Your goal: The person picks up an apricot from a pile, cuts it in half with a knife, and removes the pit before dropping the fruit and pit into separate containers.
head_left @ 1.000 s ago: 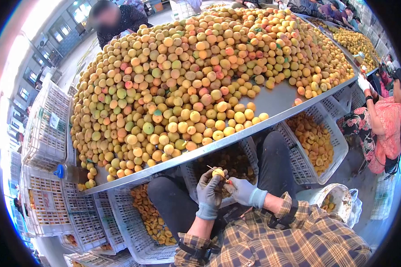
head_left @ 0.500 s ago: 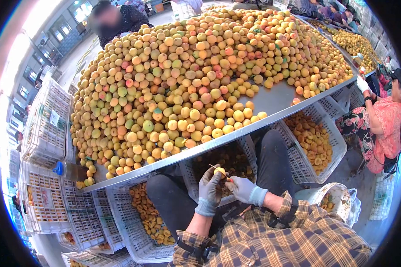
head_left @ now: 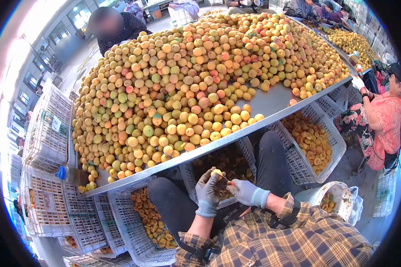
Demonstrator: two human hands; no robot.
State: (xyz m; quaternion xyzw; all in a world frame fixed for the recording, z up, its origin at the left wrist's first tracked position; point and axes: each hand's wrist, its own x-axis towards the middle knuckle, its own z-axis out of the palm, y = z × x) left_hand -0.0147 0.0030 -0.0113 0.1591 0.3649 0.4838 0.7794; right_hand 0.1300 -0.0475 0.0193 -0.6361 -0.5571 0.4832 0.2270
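My left hand [head_left: 208, 189], in a grey stained glove, holds a yellow apricot [head_left: 216, 172] between its fingertips, above a crate [head_left: 190, 182] of dark scraps. Close on its right, my right hand [head_left: 245, 191], also gloved, is closed round a small tool with a red part [head_left: 231, 183]; the tool's tip points at the fruit. Both hands are near each other, between my knees. Beyond them a large heap of apricots [head_left: 165, 89] lies on a metal table [head_left: 173, 160].
Crates of split fruit stand at left [head_left: 120, 222] and right [head_left: 336, 147] under the table edge. A white bucket [head_left: 343, 200] is at my right. Stacked crates [head_left: 44, 187] and a blue-capped jar [head_left: 73, 175] are at left. A person in pink [head_left: 381, 129] sits at right.
The view has shifted slightly. My two hands have moved a little apart, and the apricot stays in my left fingers. The person at the far left has straightened up.
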